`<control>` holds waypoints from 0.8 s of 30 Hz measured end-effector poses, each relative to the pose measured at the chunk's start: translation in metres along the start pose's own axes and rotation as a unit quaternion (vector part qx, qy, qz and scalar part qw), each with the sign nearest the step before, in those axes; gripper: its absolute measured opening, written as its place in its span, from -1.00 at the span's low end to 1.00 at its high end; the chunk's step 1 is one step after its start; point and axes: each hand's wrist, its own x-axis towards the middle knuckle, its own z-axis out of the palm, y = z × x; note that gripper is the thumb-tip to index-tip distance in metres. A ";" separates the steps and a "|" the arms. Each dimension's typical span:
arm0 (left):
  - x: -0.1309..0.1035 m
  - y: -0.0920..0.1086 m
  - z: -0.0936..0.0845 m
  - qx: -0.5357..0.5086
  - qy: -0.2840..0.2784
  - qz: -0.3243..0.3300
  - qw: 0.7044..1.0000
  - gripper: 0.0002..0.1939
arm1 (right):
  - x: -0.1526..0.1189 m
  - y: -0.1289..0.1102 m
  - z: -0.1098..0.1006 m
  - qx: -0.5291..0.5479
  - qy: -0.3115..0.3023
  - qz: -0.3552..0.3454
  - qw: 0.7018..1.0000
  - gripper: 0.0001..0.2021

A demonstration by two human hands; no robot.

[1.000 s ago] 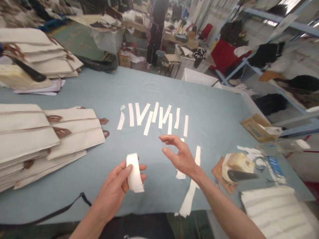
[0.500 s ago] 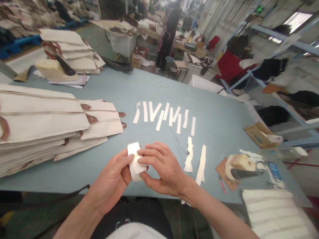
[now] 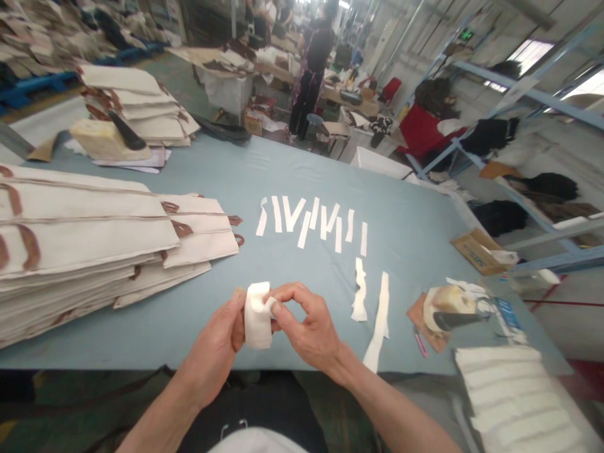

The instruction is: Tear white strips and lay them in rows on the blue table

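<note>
A stack of white strips point(image 3: 257, 324) is gripped at its left side by my left hand point(image 3: 221, 340), over the near edge of the table. With thumb and forefinger my right hand point(image 3: 309, 324) pinches the curled end of the top strip, which bends up off the stack. Beyond my hands, several short white strips point(image 3: 304, 229) lie spread in a loose row on the blue-green table point(image 3: 302, 170). To the right of my right hand lie a wavy strip point(image 3: 360, 292) and a longer, straighter strip point(image 3: 379, 324).
Stacked cream fabric pieces point(image 3: 85, 245) with brown loops cover the table's left side. A yellowish block with a dark brush point(image 3: 111, 138) sits behind them; another such block point(image 3: 448, 305) stands at right, near a cardboard box point(image 3: 481, 251). Folded cream cloth point(image 3: 514, 396) is at lower right.
My right hand has moved from lying flat over the stack to pinching the top strip's end and lifting it. The view has shifted slightly.
</note>
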 end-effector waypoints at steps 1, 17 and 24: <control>0.000 -0.001 -0.003 0.017 -0.016 0.003 1.000 -0.47 | 0.000 0.000 0.001 0.021 -0.004 0.045 0.999 -0.88; 0.007 -0.036 -0.001 0.162 -0.002 0.031 0.986 -0.44 | 0.073 0.029 -0.052 0.094 -0.029 0.158 0.983 -0.67; -0.004 -0.049 0.003 0.260 -0.067 -0.009 0.963 -0.35 | 0.132 0.060 -0.123 -0.048 0.068 0.130 0.988 -0.68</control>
